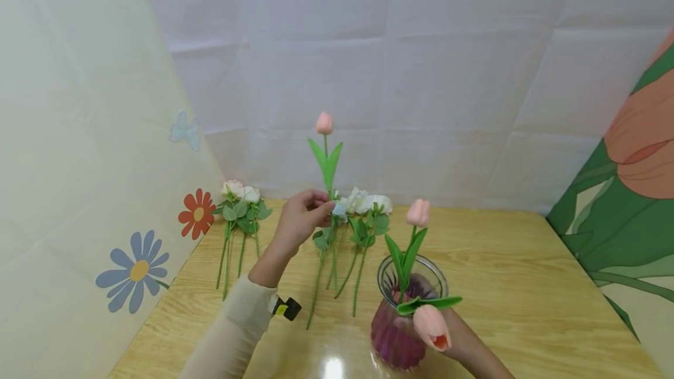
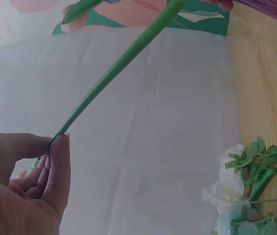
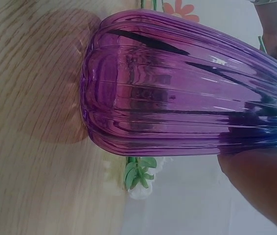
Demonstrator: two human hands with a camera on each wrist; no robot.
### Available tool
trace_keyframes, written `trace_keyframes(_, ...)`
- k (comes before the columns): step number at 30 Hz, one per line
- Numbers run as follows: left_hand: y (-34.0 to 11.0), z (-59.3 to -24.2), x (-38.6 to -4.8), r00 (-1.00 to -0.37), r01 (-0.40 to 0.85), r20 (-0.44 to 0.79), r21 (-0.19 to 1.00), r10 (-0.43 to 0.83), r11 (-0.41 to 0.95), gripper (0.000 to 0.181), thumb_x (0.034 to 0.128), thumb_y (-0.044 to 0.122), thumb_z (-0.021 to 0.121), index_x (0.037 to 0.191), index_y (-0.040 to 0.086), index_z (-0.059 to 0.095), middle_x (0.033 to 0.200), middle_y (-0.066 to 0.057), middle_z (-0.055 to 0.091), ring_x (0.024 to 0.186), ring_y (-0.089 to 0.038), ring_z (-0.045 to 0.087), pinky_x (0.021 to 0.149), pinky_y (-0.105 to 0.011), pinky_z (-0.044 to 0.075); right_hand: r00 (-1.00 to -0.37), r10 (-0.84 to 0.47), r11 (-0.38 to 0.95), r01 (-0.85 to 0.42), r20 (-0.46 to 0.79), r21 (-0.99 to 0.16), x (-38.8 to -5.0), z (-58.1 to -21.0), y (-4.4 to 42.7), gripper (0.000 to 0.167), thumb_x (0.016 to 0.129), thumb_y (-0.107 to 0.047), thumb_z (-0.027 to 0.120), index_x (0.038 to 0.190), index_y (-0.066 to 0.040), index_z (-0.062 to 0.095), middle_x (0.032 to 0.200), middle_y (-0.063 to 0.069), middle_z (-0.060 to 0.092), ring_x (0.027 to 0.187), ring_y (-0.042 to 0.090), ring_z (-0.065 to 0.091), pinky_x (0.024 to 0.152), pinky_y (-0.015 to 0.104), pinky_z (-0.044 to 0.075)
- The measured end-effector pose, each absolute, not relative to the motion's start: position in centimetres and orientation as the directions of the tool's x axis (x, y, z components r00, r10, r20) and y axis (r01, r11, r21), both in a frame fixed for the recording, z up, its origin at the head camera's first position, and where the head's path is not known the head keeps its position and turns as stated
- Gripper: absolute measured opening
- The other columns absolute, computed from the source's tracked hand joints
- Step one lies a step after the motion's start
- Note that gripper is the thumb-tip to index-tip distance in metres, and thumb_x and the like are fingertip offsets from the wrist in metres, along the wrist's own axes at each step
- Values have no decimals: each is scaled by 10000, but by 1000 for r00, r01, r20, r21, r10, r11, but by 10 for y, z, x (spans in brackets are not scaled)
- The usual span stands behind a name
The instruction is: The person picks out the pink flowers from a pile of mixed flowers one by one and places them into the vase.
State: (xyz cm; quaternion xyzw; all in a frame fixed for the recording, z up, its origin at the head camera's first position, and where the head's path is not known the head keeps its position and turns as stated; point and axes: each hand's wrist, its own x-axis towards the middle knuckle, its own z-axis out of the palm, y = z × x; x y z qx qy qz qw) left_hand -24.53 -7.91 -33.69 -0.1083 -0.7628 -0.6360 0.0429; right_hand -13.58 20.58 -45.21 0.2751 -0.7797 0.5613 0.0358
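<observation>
My left hand (image 1: 305,218) pinches the green stem (image 2: 114,71) of a pink tulip (image 1: 324,124) between thumb and fingertips, holding it upright above the table. Its two leaves spread below the bloom. A ribbed glass vase (image 3: 153,88), purple low down and bluish toward the neck, stands on the table at front right. Around its upper part my right hand (image 3: 258,183) grips the glass; in the head view a bloom and the vase partly hide that hand. One pink tulip (image 1: 418,213) rises from the vase, while another tulip (image 1: 432,326) leans over the near rim.
Several white and pale roses (image 1: 242,193) with leafy stems lie at the table's left. More white flowers (image 1: 363,200) and a pale blue one (image 1: 340,209) lie behind the left hand. Printed cloths stand left and right of the wooden table (image 1: 505,285).
</observation>
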Motion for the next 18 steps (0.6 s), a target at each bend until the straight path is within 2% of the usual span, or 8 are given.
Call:
trace_keyframes(2,-77,-335,-243,-971,228,212,963,114,146,228,963,120,698,1131,-31,664,939,-105,669,715,-151,667,726,-353,616,-827,-411,152,-477,383,-866,-139,-450,201,637,837,60,749,1378,72,414,1161,172,594,1063,88,598,890,252,520)
trace_keyframes(4,-74,-334,-241,-967,241,226,961,116,133,213,963,115,697,1120,-25,666,932,-100,670,714,-148,664,717,-348,615,-820,-409,142,-490,399,-860,-139,-449,200,635,825,73,750,1369,63,422,1145,170,592,1048,71,596,875,236,518)
trace_keyframes(10,-68,-330,-237,-951,291,276,952,142,98,194,964,125,697,1097,-15,676,919,-110,677,747,-254,697,723,-398,620,-815,-418,113,-484,400,-868,-141,-451,201,588,860,80,722,1371,50,434,1163,19,635,1067,66,622,899,235,527)
trace_keyframes(18,-62,-322,-230,-933,334,317,939,172,82,224,973,113,682,1128,-47,662,924,-108,670,699,-145,669,684,-332,611,-803,-414,117,-513,428,-850,-141,-451,200,589,849,84,731,1364,54,447,1165,-47,650,1061,61,635,887,243,541)
